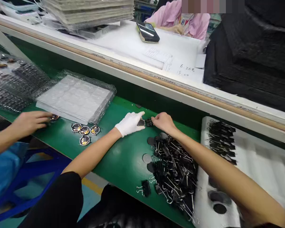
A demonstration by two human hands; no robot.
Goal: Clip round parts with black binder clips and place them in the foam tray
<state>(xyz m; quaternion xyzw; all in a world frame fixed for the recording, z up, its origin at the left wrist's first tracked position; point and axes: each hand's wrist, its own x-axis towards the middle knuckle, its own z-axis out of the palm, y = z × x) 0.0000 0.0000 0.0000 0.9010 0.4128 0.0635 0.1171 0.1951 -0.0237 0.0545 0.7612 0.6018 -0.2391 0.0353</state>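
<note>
Black sleeve (54,199) at 7 o'clock; gloved left hand (129,124) clamps disc (141,122) near centre, right hand (165,123) pinches binder clip (148,122) in closed fingertips at disc's 3 o'clock, clip heap (174,167) at 4 o'clock.

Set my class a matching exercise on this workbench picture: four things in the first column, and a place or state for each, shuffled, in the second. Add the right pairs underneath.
First column
1. Left hand
2. Right hand
3. Phone
4. Pile of clips

Second column
A. Lying on the white surface, near a person in pink
B. Bare, with its grip on a single black clip
C. Heaped on the green table
D. Gloved in white, holding a dark disc

Right pairs
1-D, 2-B, 3-A, 4-C
</note>
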